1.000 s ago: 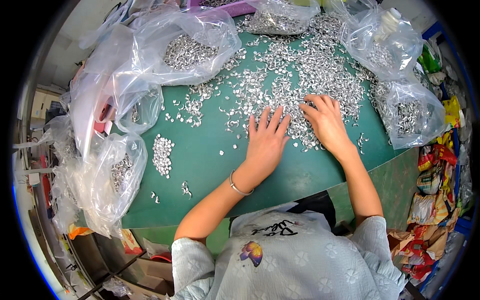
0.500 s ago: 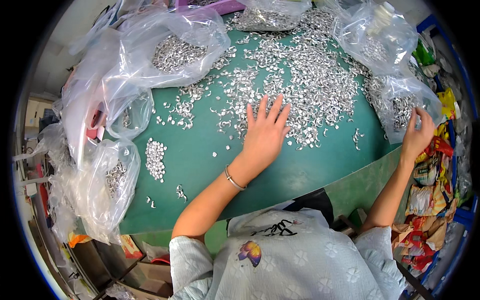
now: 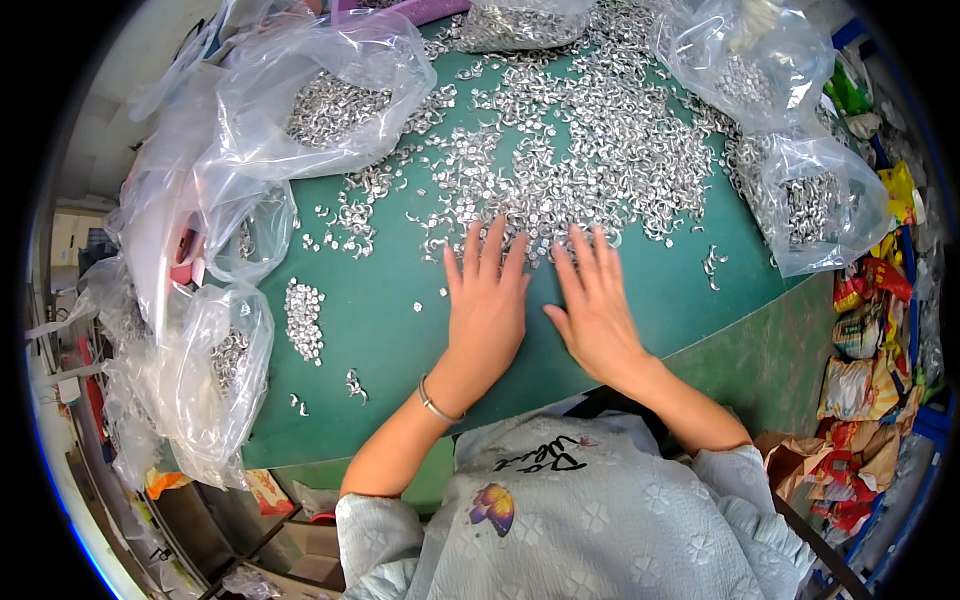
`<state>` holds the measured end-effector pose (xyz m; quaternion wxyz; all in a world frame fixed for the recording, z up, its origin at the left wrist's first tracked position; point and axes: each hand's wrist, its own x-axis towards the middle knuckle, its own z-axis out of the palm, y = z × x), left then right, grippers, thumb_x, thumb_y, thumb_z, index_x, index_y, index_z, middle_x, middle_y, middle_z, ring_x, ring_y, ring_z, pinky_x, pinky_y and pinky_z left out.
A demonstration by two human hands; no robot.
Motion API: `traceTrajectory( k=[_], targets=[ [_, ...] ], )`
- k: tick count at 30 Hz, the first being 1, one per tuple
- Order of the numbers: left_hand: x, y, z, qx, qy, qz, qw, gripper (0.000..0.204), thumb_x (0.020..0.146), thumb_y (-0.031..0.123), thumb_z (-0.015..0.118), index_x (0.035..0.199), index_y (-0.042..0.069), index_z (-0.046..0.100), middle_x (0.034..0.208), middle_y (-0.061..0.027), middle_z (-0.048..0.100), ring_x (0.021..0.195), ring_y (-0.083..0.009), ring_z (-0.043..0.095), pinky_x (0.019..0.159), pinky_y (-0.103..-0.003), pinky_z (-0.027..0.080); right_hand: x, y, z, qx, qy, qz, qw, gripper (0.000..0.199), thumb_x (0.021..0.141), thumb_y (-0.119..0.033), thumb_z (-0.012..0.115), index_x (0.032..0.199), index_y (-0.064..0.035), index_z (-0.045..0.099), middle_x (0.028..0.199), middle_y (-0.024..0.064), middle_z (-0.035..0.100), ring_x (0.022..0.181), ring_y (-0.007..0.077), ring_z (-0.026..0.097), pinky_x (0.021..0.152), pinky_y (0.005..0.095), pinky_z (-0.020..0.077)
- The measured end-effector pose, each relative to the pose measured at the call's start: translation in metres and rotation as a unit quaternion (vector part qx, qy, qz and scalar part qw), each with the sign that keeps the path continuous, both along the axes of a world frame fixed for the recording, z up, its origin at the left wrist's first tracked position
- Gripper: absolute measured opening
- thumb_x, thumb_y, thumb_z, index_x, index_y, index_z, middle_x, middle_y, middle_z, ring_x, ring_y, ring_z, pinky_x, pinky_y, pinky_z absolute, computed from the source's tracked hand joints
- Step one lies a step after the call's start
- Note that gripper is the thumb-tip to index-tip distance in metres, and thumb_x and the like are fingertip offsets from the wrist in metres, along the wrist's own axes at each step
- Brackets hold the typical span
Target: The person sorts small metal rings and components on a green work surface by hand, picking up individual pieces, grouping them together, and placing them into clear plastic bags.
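Observation:
Both hands lie palm down at the near edge of a wide spread of small silvery metal pieces on a green tabletop. My left hand has its fingers stretched out, tips touching the pieces; a metal bangle circles that wrist. Beside it, my right hand is also spread, its fingertips at the edge of the pile. Neither hand grips anything. Left of them is a compact cluster of small silvery pieces, with a few loose curved pieces nearer me.
Clear plastic bags holding metal pieces stand at the left, far left and right. A purple tray is at the far edge. Coloured packages hang or lie beyond the table's right side.
My right hand has left the bag at the right and come down beside my left hand. The left hand has shifted slightly left and toward me.

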<state>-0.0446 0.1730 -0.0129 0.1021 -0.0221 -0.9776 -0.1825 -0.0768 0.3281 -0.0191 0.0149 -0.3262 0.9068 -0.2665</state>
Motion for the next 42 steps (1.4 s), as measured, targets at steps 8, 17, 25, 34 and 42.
traceTrajectory(
  k=[8, 17, 25, 34, 42],
  targets=[
    [0.038, 0.001, 0.014, 0.088, -0.021, 0.043, 0.995, 0.049, 0.079, 0.001, 0.062, 0.126, 0.006, 0.049, 0.126, -0.0138, 0.045, 0.115, -0.0342, 0.044, 0.096, -0.046, 0.035, -0.036, -0.005, 0.02, -0.363, -0.278, 0.11, 0.883, 0.032, 0.091, -0.003, 0.044, 0.121, 0.0007, 0.055, 0.13, 0.0119, 0.053, 0.128, 0.0265, 0.043, 0.107, 0.0373, 0.0323],
    [0.004, 0.013, 0.002, -0.003, 0.038, -0.093, 0.995, 0.04, 0.077, 0.016, 0.068, 0.116, 0.015, 0.058, 0.123, -0.01, 0.047, 0.112, -0.0318, 0.044, 0.091, -0.045, 0.035, -0.05, 0.037, 0.025, -0.094, 0.028, -0.039, 0.994, 0.024, 0.076, -0.002, 0.067, 0.1, -0.0036, 0.064, 0.099, 0.0091, 0.06, 0.093, 0.0271, 0.053, 0.084, 0.036, 0.0405],
    [-0.03, -0.034, -0.01, -0.01, 0.091, 0.041, 0.995, 0.022, 0.082, 0.007, 0.061, 0.104, 0.01, 0.061, 0.12, -0.0104, 0.049, 0.11, -0.0308, 0.046, 0.088, -0.041, 0.036, -0.058, 0.027, 0.024, -0.047, 0.11, -0.007, 0.993, 0.04, 0.076, -0.009, 0.069, 0.114, -0.0059, 0.059, 0.124, 0.013, 0.051, 0.116, 0.0337, 0.044, 0.095, 0.0433, 0.036],
    [0.004, -0.028, 0.009, 0.12, 0.054, 0.039, 0.991, 0.03, 0.081, 0.003, 0.062, 0.11, 0.007, 0.058, 0.118, -0.0127, 0.051, 0.109, -0.0305, 0.048, 0.089, -0.041, 0.037, -0.035, 0.017, 0.021, 0.027, 0.0, 0.187, 0.982, 0.041, 0.077, -0.011, 0.068, 0.116, -0.0067, 0.056, 0.133, 0.0107, 0.045, 0.134, 0.0326, 0.031, 0.107, 0.0551, 0.0235],
    [0.041, -0.005, 0.006, 0.053, 0.005, -0.005, 0.999, 0.036, 0.077, 0.006, 0.066, 0.111, 0.006, 0.057, 0.118, -0.0111, 0.049, 0.109, -0.0294, 0.047, 0.089, -0.041, 0.034, -0.044, 0.044, 0.011, -0.126, 0.079, -0.001, 0.989, 0.019, 0.073, -0.003, 0.068, 0.091, -0.005, 0.064, 0.096, 0.0073, 0.058, 0.093, 0.027, 0.052, 0.078, 0.0377, 0.0419]
  ],
)
